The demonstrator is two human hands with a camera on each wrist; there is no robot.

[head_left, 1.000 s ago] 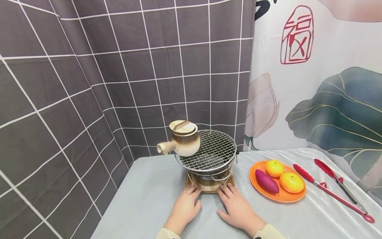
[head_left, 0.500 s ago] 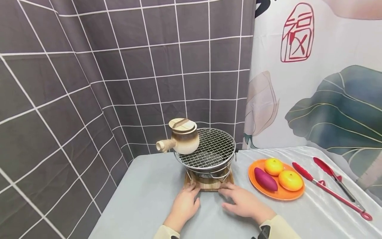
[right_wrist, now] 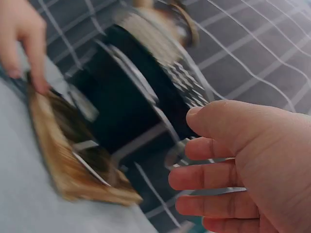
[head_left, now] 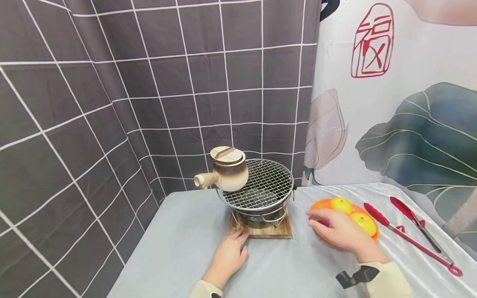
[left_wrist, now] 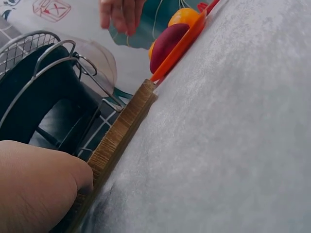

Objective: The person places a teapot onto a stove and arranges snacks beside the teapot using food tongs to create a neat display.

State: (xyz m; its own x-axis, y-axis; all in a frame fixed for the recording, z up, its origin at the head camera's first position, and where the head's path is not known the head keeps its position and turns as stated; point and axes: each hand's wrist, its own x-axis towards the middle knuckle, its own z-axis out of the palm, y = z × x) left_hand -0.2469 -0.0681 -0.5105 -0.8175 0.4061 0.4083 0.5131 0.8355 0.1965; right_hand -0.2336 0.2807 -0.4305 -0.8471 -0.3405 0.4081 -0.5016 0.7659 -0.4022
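My left hand [head_left: 229, 254] touches the front left corner of a wooden board [head_left: 270, 232] with its fingertips. On that board stands a round tabletop grill [head_left: 257, 211] with a wire mesh top. A clay pot [head_left: 234, 178] with a wooden lid and side handle sits on the mesh's left part. To the right, my right hand [head_left: 344, 231] is over an orange plate [head_left: 318, 204], with extended fingers and nothing held. It partly covers a purple sweet potato [left_wrist: 167, 46] there. Two mandarins [head_left: 340, 205] show behind the hand.
Red-tipped tongs [head_left: 419, 247] lie spread at the table's right side. A dark gridded curtain [head_left: 186, 82] hangs behind the grill and along the left. A printed white curtain [head_left: 331, 62] hangs at the back right. Grey cloth [head_left: 179, 248] covers the table.
My right hand has left the board's front right corner and moved right, over the plate. The left hand stays at the board; grill and pot have not visibly moved.
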